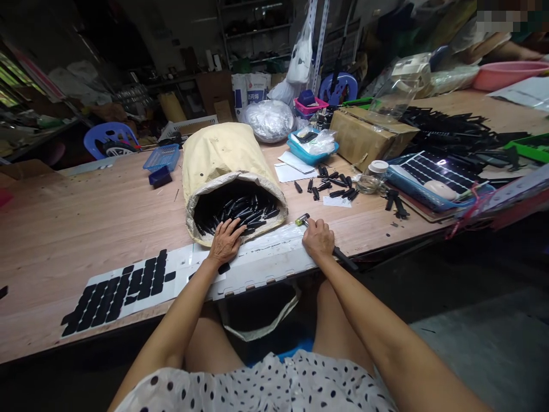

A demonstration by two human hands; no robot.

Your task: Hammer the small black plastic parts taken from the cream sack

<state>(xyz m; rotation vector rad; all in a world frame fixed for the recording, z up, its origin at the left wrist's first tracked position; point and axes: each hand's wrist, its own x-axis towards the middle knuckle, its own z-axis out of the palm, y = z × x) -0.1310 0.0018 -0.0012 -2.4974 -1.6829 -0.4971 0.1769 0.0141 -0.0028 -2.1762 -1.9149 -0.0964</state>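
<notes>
My left hand rests at the mouth of a cream sack that lies on its side, its fingers stretched over the nearest of many glossy black elongated parts inside. In my right hand is a small hammer; its head with a yellow-green face pokes out past the thumb, and the dark handle runs out below the palm toward the table edge. Between the hands a white strip lies along the front edge. A small black pad sits beside my left wrist.
Left of the sack, a white sheet carries rows of black pads. Loose black parts, a lidded jar, a blue tray and a cardboard box stand to the right. Another person's arm shows at far right.
</notes>
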